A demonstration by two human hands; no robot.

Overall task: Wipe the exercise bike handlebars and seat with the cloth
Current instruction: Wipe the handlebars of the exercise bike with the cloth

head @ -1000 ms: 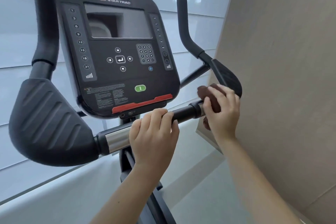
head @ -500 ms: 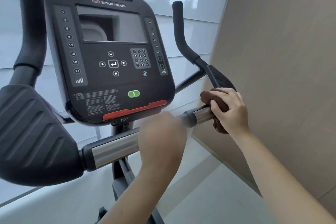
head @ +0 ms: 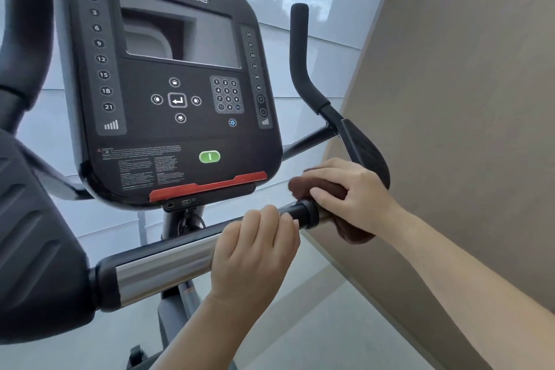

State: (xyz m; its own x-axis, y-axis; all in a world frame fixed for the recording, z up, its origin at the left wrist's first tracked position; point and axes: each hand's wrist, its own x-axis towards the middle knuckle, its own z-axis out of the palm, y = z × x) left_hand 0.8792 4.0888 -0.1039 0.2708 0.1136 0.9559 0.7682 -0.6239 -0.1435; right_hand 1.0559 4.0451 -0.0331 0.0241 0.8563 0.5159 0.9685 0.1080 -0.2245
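The brown cloth [head: 326, 186] is wrapped around the right end of the handlebar [head: 162, 264], at four o'clock from the console [head: 168, 84]. The right hand [head: 353, 194] grips it, fingers curled over the bar. At eight o'clock from the cloth, the left hand [head: 255, 249] clasps the bare bar. I judge this to be the handlebar step. Next the cloth must slide along the bar. The seat is not visible.

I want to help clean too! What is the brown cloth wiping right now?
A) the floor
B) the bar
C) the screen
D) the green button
B: the right hand wraps the cloth round the end of the bar.
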